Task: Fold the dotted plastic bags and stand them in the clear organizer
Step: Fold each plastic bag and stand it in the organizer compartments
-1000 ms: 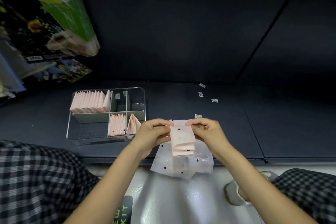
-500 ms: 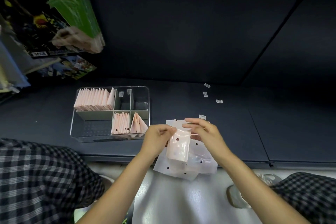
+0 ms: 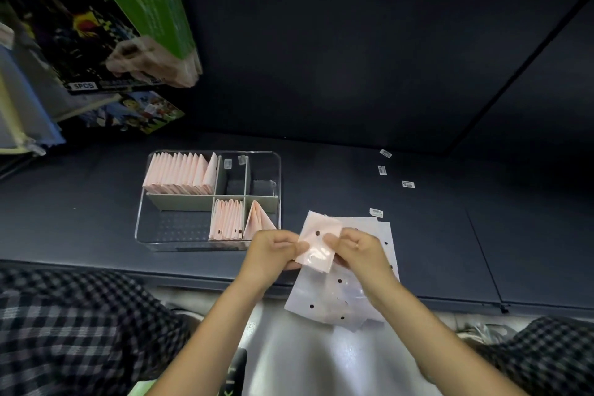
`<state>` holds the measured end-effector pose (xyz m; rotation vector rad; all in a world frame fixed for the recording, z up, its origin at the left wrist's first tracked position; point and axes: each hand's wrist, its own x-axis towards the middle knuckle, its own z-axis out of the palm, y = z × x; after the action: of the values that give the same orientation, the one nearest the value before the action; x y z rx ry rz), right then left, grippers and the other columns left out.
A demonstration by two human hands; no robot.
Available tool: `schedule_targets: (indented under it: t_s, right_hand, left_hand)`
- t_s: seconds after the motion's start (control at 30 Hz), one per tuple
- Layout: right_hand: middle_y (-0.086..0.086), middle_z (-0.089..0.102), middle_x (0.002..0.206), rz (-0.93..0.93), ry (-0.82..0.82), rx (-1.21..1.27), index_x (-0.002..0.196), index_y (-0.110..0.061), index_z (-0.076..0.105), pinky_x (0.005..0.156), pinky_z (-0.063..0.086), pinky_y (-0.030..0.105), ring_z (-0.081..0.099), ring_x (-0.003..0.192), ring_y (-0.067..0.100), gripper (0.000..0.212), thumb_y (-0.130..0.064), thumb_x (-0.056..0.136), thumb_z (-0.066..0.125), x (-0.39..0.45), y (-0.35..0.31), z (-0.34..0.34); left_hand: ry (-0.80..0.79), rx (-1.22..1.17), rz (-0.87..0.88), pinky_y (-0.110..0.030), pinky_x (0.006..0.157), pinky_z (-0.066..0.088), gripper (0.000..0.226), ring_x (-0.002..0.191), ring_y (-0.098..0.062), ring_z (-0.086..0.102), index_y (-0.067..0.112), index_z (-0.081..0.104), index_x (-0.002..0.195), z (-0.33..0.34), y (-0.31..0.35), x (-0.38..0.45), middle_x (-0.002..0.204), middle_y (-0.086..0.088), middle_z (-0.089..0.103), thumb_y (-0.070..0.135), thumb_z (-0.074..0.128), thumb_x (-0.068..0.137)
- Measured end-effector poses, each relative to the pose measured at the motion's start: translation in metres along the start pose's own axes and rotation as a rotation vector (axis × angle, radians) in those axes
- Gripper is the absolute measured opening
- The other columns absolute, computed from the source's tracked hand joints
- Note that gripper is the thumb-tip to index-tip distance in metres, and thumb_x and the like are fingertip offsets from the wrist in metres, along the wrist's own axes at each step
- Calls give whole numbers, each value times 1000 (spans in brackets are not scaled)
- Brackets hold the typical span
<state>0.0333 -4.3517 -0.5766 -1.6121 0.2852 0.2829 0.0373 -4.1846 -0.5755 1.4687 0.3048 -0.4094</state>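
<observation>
A folded pink dotted bag [image 3: 319,243] is held just above the shelf edge. My left hand [image 3: 273,251] pinches its left side and my right hand [image 3: 358,249] pinches its right side. Under them lies a loose stack of flat dotted bags [image 3: 334,299], hanging partly over the shelf's front edge. The clear organizer [image 3: 170,235] stands to the left on the dark shelf. Its back left compartment holds a row of folded pink bags [image 3: 180,177]. Two front compartments hold more upright folded bags [image 3: 226,219], the right one [image 3: 258,219] leaning open.
Several small white labels [image 3: 382,170] lie on the dark shelf [image 3: 418,251] behind my hands. Packaged goods [image 3: 96,26] hang at the upper left. My checkered trouser legs [image 3: 64,331] frame the bottom, with a pale floor [image 3: 305,363] between them.
The long folded strip has been folded down into a shorter, wider packet. My hands and the packet have shifted slightly towards the organizer, and the view has drifted left.
</observation>
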Motion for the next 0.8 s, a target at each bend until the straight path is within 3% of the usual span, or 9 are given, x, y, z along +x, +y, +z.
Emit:
schedule_targets:
  t_s: [0.07,0.17,0.23,0.33,0.43,0.5,0.6,0.67,0.8]
  right_hand:
    - [7,60,68,52,-57,6,75,2,64,69,46,31,54,65,15,23,-18,84,68,-1,9,12]
    - [5,60,64,65,-28,16,74,4,62,63,46,20,54,57,8,23,-16,83,69,3,14,24]
    - [7,60,64,52,23,-15,71,4,59,58,44,15,54,54,6,26,-17,83,70,7,13,26]
    - [4,61,60,20,67,-86,64,-5,57,51,39,11,50,49,3,24,-15,82,70,12,9,24]
    - [4,63,63,-5,74,-140,75,-2,64,49,37,13,49,53,7,17,-15,83,70,16,9,23]
    - [-5,55,54,-26,71,-185,76,-4,64,46,32,13,41,50,6,16,-17,83,69,19,11,24]
    - [-13,46,45,-71,74,-250,68,-14,62,45,30,11,36,45,2,18,-17,85,68,26,10,33]
    - [-14,48,46,-115,92,-326,70,-14,63,50,32,13,39,47,3,17,-18,85,67,34,8,44]
    - [-4,63,62,-223,109,-630,76,-14,65,60,44,30,58,63,16,15,-24,86,62,54,3,77]
  left_hand:
    - [31,-68,-14,-19,61,54,13,69,-11,69,6,70,75,-7,-1,1,73,-6,72,1,64,85]
    - [53,-53,8,-22,68,55,13,76,-16,66,10,71,78,-18,-4,10,79,-6,72,6,63,87]
    - [174,255,126,-26,77,50,12,84,-16,62,17,71,88,-27,-8,23,88,0,70,18,60,91]
    - [319,988,349,-30,84,36,24,102,-19,45,26,66,110,-47,-16,44,107,2,55,34,48,96]
    - [277,1292,428,-31,81,27,28,104,-21,36,33,63,112,-57,-24,62,110,-1,44,41,41,96]
    - [215,1426,435,-34,82,27,35,103,-21,33,36,61,111,-59,-29,70,108,0,39,49,32,96]
    - [202,1495,438,-36,82,28,44,101,-21,33,33,64,105,-66,-34,73,107,0,39,54,26,96]
    - [286,1441,476,-37,79,31,39,96,-23,39,29,68,97,-74,-37,70,104,-3,44,50,35,95]
    - [428,1318,506,-36,71,32,26,89,-25,43,22,70,86,-87,-41,64,96,-5,48,40,52,92]
